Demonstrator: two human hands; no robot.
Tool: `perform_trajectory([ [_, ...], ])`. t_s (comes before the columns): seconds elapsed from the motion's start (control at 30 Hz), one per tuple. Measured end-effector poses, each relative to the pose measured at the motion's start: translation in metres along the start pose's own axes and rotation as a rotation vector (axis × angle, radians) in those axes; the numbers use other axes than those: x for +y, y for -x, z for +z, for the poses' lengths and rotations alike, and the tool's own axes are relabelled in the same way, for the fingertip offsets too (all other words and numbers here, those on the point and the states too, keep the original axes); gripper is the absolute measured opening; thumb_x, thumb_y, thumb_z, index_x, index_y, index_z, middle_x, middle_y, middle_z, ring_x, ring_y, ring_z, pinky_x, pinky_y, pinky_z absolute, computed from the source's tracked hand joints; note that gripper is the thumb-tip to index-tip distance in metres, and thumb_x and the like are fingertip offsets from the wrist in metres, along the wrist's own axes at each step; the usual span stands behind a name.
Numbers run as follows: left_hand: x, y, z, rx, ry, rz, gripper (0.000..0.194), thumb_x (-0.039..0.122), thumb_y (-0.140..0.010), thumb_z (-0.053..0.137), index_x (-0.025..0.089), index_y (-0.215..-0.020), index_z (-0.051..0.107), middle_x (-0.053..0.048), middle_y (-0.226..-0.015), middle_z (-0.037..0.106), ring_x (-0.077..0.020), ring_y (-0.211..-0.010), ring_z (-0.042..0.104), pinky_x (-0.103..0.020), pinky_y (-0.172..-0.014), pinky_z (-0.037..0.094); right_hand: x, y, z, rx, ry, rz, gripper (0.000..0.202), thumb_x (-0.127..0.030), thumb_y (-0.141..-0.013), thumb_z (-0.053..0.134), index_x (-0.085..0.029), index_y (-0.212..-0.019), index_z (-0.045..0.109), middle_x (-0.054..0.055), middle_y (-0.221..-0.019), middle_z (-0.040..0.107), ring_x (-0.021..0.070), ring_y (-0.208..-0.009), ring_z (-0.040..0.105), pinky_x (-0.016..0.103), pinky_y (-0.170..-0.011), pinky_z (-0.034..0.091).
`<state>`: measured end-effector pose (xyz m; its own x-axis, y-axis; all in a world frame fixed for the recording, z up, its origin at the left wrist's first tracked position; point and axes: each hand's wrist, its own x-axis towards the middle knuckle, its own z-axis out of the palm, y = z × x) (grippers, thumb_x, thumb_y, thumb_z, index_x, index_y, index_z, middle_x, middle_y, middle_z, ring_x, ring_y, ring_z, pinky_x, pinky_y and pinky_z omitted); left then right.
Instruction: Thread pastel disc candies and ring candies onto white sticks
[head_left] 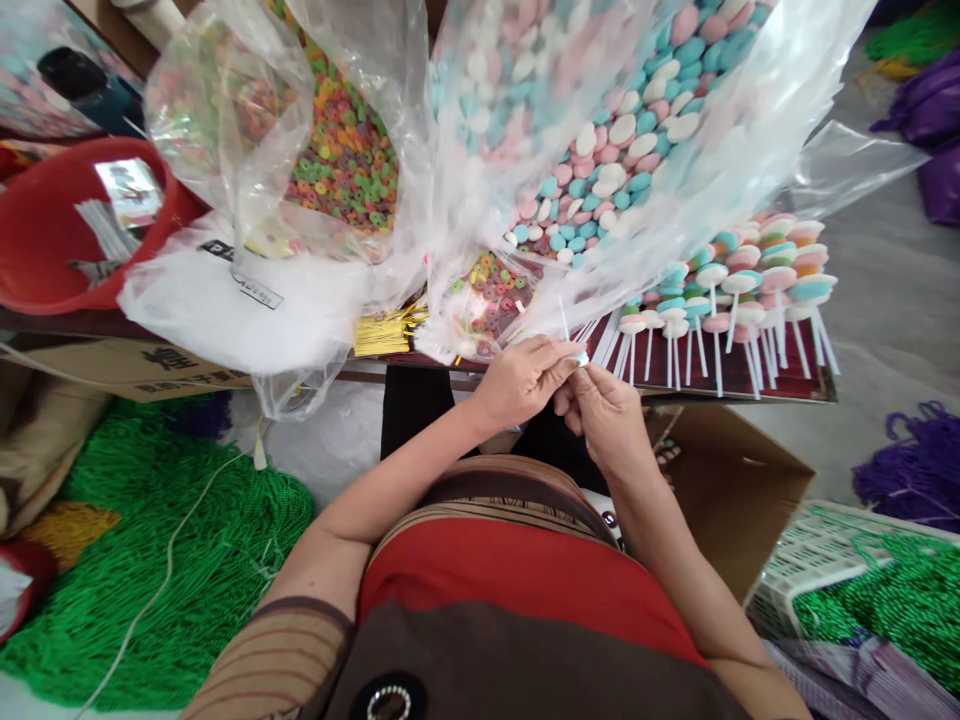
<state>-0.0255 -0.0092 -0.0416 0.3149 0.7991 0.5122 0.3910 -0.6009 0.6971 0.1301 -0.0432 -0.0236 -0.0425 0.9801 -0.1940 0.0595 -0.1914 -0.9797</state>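
We see a small white candy piece (579, 357) pinched at the fingertips where the left hand (521, 380) and right hand (606, 412) meet, just below the table edge. Beside it, white sticks (600, 340) fan outward from the hands, partly wrapped in clear plastic film (525, 310)

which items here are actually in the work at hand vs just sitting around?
In hand:
left hand and right hand, pinching a small white piece
lollipops on sticks
bag of pastel discs
gold twist ties

Lying about:
red basin
green mesh
purple mesh
cardboard box
white crate
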Motion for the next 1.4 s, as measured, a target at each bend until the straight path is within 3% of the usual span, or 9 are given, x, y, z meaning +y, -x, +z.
perform_trajectory([
  [0.1,-0.012,-0.013,-0.024,0.032,-0.023,-0.094,0.036,0.038,-0.110,0.048,0.018,-0.125,0.073,-0.009,-0.115,0.081,-0.0156,-0.105,0.076,-0.027,-0.094,0.058,-0.004,-0.001,-0.005,0.040,-0.093,0.005,0.050,-0.070,-0.090,0.071,-0.021,-0.084,0.067,-0.004,-0.056,0.058,0.0062,-0.039,0.039,0.022,-0.039,0.026],
  [0.2,-0.038,-0.032,-0.047,0.058,-0.229,-0.249,0.029,0.026,-0.106,0.052,0.019,-0.121,0.076,-0.008,-0.113,0.081,-0.0186,-0.107,0.074,-0.031,-0.099,0.055,-0.009,0.000,-0.009,0.087,-0.166,0.009,0.048,-0.068,-0.087,0.075,-0.020,-0.089,0.070,-0.006,-0.055,0.057,0.0051,-0.038,0.036,0.021,-0.038,0.024],
  [0.37,-0.075,-0.050,-0.056,-0.242,-0.535,-0.358,0.026,0.015,-0.097,0.059,0.019,-0.105,0.083,-0.009,-0.101,0.079,-0.0242,-0.099,0.072,-0.037,-0.091,0.053,-0.007,0.003,-0.007,0.072,-0.188,0.031,0.047,-0.067,-0.087,0.075,-0.020,-0.087,0.070,-0.006,-0.054,0.056,0.0051,-0.039,0.036,0.021,-0.039,0.022],
  [0.47,-0.076,-0.052,-0.052,-0.362,-0.649,-0.340,0.027,0.019,-0.096,0.060,0.020,-0.108,0.084,-0.011,-0.101,0.079,-0.0269,-0.099,0.071,-0.040,-0.090,0.051,-0.005,0.004,-0.007,0.078,-0.173,0.045,0.046,-0.066,-0.089,0.074,-0.020,-0.088,0.070,-0.005,-0.054,0.056,0.0054,-0.040,0.036,0.022,-0.039,0.023],
  [0.73,-0.052,-0.065,-0.059,-0.532,-0.738,-0.398,0.033,0.017,-0.094,0.054,0.019,-0.113,0.082,-0.015,-0.115,0.076,-0.0311,-0.111,0.069,-0.043,-0.093,0.049,-0.003,0.004,-0.005,0.073,-0.166,0.057,0.049,-0.069,-0.086,0.075,-0.020,-0.089,0.071,-0.006,-0.054,0.056,0.0059,-0.040,0.037,0.022,-0.040,0.024],
  [1.07,-0.052,-0.072,-0.041,-0.487,-0.698,-0.345,0.026,0.024,-0.096,0.059,0.019,-0.107,0.082,-0.016,-0.115,0.075,-0.0370,-0.119,0.066,-0.050,-0.100,0.045,0.001,0.007,-0.004,0.058,-0.135,0.045,0.047,-0.068,-0.090,0.071,-0.021,-0.091,0.071,-0.006,-0.054,0.055,0.0062,-0.041,0.036,0.022,-0.041,0.026],
  [1.2,-0.059,-0.064,-0.040,-0.414,-0.629,-0.344,0.022,0.021,-0.094,0.062,0.020,-0.100,0.083,-0.014,-0.110,0.076,-0.0328,-0.111,0.068,-0.047,-0.099,0.046,0.004,0.007,-0.005,0.054,-0.119,0.045,0.046,-0.067,-0.092,0.069,-0.021,-0.092,0.070,-0.006,-0.056,0.056,0.0072,-0.041,0.037,0.023,-0.041,0.027],
  [1.4,-0.072,-0.054,-0.053,-0.311,-0.359,-0.418,0.026,0.021,-0.097,0.057,0.019,-0.092,0.083,-0.007,-0.097,0.080,-0.0210,-0.091,0.072,-0.034,-0.089,0.052,0.005,0.007,-0.004,0.038,-0.142,0.050,0.047,-0.067,-0.092,0.070,-0.021,-0.091,0.070,-0.006,-0.054,0.055,0.0065,-0.041,0.037,0.022,-0.041,0.027],
])
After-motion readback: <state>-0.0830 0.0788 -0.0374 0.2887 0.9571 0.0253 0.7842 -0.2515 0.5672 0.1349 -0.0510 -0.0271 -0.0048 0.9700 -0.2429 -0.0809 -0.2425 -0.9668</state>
